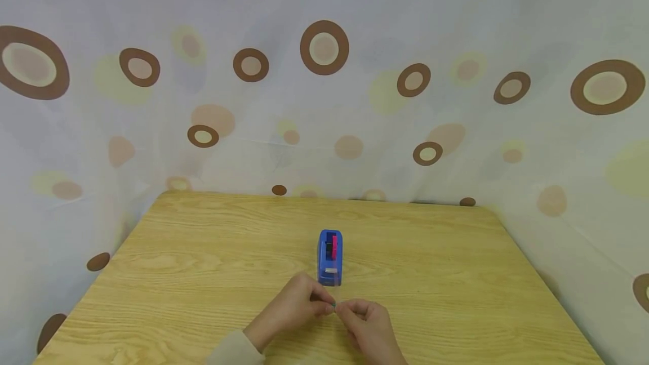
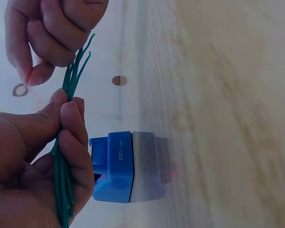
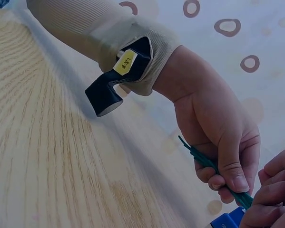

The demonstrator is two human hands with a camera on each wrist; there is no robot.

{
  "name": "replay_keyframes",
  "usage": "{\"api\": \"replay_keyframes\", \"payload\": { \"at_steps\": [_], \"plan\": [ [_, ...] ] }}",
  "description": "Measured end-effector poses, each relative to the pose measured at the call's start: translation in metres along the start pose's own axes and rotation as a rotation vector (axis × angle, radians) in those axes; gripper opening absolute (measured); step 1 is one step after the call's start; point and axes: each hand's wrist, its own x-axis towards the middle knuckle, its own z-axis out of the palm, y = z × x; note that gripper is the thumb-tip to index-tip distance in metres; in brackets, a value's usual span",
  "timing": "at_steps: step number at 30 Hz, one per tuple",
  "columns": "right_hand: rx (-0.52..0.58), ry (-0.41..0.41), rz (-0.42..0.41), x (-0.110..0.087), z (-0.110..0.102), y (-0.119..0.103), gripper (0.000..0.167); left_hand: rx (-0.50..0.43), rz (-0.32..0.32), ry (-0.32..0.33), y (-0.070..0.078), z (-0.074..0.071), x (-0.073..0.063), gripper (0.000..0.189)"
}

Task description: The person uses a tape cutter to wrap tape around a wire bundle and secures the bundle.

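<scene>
My left hand [image 2: 42, 147] grips a bundle of thin green strands [image 2: 74, 78], pinched between thumb and fingers. The strands' loose ends fan out past both sides of the grip. Close beside it, my right hand [image 1: 370, 325] has thumb and index fingertips together, with a faint see-through strip, like clear tape [image 1: 339, 301], at them. Its other fingers are curled and overlap the upper end of the bundle in the left wrist view. Just beyond both hands stands a blue tape dispenser [image 1: 324, 258] with a pink-red tape core [image 1: 334, 247] in it.
The dispenser stands on a wood-grain table [image 1: 203, 252]. A pale curtain [image 1: 324, 100] with brown rings and dots hangs behind the table and along its sides. A dark wrist camera mount [image 3: 118, 78] with a yellow label sits on the left sleeve.
</scene>
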Motion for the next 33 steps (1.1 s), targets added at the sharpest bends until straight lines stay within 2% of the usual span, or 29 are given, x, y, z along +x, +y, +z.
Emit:
{"api": "replay_keyframes", "payload": {
  "at_steps": [6, 19, 26, 33],
  "plan": [
    [-0.031, 0.005, -0.011, 0.0, 0.001, 0.003, 0.03, 0.004, -0.013, -0.001, 0.001, 0.0, -0.003, 0.004],
    [-0.027, -0.011, -0.066, -0.002, 0.002, 0.005, 0.035, 0.097, -0.026, 0.024, 0.012, 0.0, -0.007, 0.006],
    [-0.025, -0.002, -0.072, -0.001, 0.003, 0.007, 0.035, 0.075, -0.052, 0.036, 0.013, 0.001, -0.007, 0.007],
    [-0.069, 0.024, -0.089, 0.0, 0.005, 0.009, 0.034, 0.017, -0.056, 0.051, 0.014, 0.0, -0.006, 0.007]
  ]
}}
